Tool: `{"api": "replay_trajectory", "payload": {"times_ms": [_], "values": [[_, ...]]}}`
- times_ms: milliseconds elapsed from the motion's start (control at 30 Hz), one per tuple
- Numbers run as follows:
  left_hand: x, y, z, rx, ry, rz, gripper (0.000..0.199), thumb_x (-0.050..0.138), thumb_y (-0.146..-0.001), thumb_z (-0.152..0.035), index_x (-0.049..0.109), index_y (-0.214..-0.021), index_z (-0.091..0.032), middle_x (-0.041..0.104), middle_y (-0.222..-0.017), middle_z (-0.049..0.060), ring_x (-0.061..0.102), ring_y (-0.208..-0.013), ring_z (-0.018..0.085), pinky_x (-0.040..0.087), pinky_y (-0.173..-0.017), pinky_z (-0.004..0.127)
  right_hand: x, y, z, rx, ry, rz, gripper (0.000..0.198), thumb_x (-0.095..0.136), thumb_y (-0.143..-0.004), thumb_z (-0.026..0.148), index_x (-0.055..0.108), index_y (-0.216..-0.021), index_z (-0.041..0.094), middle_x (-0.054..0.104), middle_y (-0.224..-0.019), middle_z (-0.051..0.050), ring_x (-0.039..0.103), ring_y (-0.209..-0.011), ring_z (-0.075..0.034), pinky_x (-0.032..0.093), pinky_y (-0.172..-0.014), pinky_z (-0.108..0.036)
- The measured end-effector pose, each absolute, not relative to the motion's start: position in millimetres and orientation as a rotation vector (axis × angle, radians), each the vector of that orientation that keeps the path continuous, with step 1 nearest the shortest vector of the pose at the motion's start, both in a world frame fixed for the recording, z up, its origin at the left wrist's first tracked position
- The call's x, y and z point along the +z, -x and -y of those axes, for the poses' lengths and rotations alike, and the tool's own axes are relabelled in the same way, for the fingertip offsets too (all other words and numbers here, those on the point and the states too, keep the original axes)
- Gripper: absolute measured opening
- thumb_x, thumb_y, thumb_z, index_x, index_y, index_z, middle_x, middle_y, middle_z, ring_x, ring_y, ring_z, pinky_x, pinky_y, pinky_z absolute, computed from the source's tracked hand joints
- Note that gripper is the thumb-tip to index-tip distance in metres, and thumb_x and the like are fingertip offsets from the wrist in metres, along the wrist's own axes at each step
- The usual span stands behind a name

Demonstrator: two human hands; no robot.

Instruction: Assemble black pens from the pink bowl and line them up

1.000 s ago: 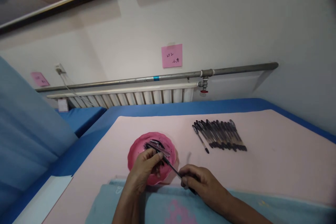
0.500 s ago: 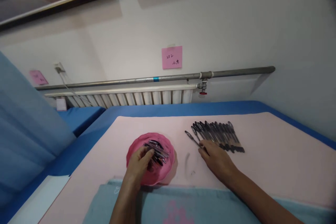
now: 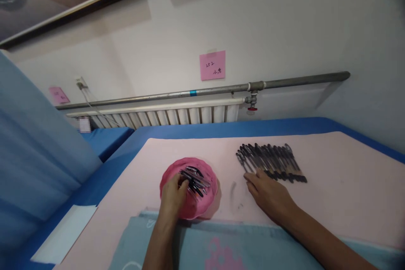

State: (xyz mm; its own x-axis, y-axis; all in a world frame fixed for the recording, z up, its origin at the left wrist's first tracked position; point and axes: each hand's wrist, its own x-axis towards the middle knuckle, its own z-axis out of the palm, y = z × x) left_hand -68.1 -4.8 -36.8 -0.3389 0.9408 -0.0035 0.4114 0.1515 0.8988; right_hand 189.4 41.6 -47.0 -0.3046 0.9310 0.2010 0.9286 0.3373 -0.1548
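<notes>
Several black pens (image 3: 195, 181) lie in a loose pile in a pink scalloped plate (image 3: 209, 200). My left hand (image 3: 173, 196) reaches over the plate's left side, thumb and fingertips pinched on a pen at the edge of the pile. To the right, several pens with clear barrels form a close, slanted row (image 3: 268, 158) on the pink sheet. My right hand (image 3: 268, 194) sits below the left end of this row. Its fingers are closed on the lower end of the leftmost pen (image 3: 242, 163), which lies beside the others; the fingers hide that end.
A teal cloth (image 3: 190, 244) with a pink pattern lies along the near edge. White paper (image 3: 65, 234) rests at the left, near a blue curtain (image 3: 41, 152). Beyond the blue bed edge (image 3: 221, 128) are a radiator (image 3: 177, 116) and a pipe (image 3: 218, 90) along the wall.
My right hand has brought its pen up against the left end of the row. My left hand stays at the pile in the plate. The view has shifted slightly.
</notes>
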Motion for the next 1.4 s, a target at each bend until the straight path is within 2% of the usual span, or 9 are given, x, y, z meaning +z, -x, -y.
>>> {"api": "replay_trajectory", "payload": {"times_ms": [167,267,433,700,833,900,1067,1300,1400], "values": [[-34,56,4,0.641,-1.609,-2.089,0.018,0.049,-0.067,-0.015,0.065,-0.076,-0.016,0.068,-0.077,0.01,0.06,-0.076,0.023,0.038,-0.066,0.029,-48,-177,-27,0.043,1.454,2.364,0.024,0.037,-0.083,0.018,0.059,-0.092,0.021,0.057,-0.081,-0.005,0.055,-0.062,-0.015,0.035,-0.05,-0.024],[-32,54,6,0.607,-1.6,-2.156,0.018,0.049,-0.065,-0.014,0.065,-0.073,-0.013,0.067,-0.074,0.015,0.06,-0.073,0.027,0.038,-0.065,0.032,-51,-170,-20,0.155,1.363,2.437,0.022,0.038,-0.083,0.017,0.059,-0.088,0.021,0.057,-0.08,-0.004,0.056,-0.062,-0.015,0.038,-0.053,-0.024],[-39,56,7,0.623,-1.608,-2.299,0.022,0.047,-0.07,-0.021,0.065,-0.077,-0.009,0.064,-0.084,0.023,0.06,-0.073,0.033,0.038,-0.063,0.036,-52,-167,-19,0.238,1.332,2.466,0.023,0.036,-0.084,0.015,0.058,-0.091,0.02,0.056,-0.082,-0.005,0.059,-0.068,-0.016,0.043,-0.059,-0.026],[-35,69,6,0.868,-1.396,-2.367,0.009,0.056,-0.068,-0.026,0.058,-0.07,-0.018,0.065,-0.069,0.011,0.059,-0.071,0.024,0.038,-0.062,0.031,-44,-166,-16,0.438,1.219,2.313,0.023,0.036,-0.084,0.019,0.059,-0.088,0.021,0.058,-0.081,-0.006,0.056,-0.07,-0.017,0.044,-0.063,-0.03],[-28,56,6,1.15,-1.268,-2.003,0.011,0.057,-0.066,-0.023,0.055,-0.075,-0.019,0.063,-0.07,0.004,0.057,-0.064,0.018,0.039,-0.058,0.027,-34,-158,-8,0.743,1.15,2.131,0.021,0.04,-0.083,0.026,0.06,-0.082,0.021,0.06,-0.079,-0.005,0.057,-0.074,-0.018,0.044,-0.068,-0.03],[-27,41,8,1.155,-1.291,-1.721,0.014,0.053,-0.068,-0.023,0.053,-0.081,-0.019,0.06,-0.067,0.001,0.053,-0.057,0.014,0.037,-0.053,0.024,-31,-154,-4,0.978,1.147,1.989,0.021,0.041,-0.083,0.032,0.06,-0.083,0.022,0.06,-0.075,-0.003,0.056,-0.069,-0.016,0.045,-0.064,-0.028],[-22,8,15,1.065,-1.537,-1.489,0.003,0.053,-0.068,-0.02,0.051,-0.069,-0.018,0.053,-0.061,-0.003,0.047,-0.056,0.01,0.033,-0.051,0.021,-34,-147,-1,1.446,1.179,1.632,0.031,0.044,-0.08,0.043,0.056,-0.093,0.018,0.043,-0.047,0.007,0.044,-0.041,-0.01,0.033,-0.04,-0.022],[-15,12,16,0.952,-1.694,-1.439,0.006,0.053,-0.07,-0.024,0.056,-0.071,-0.018,0.057,-0.066,0.0,0.05,-0.062,0.012,0.035,-0.055,0.021,-41,-144,-3,1.583,1.123,1.496,0.022,0.049,-0.077,0.042,0.049,-0.075,0.02,0.044,-0.045,0.009,0.037,-0.033,-0.007,0.026,-0.035,-0.019],[-20,34,10,1.057,-1.596,-1.765,0.012,0.047,-0.074,-0.023,0.058,-0.078,-0.019,0.063,-0.077,0.003,0.055,-0.07,0.015,0.039,-0.063,0.024,-39,-145,-3,1.545,1.141,1.469,0.023,0.047,-0.078,0.042,0.047,-0.069,0.02,0.046,-0.043,0.008,0.039,-0.033,-0.007,0.027,-0.034,-0.019]]}}
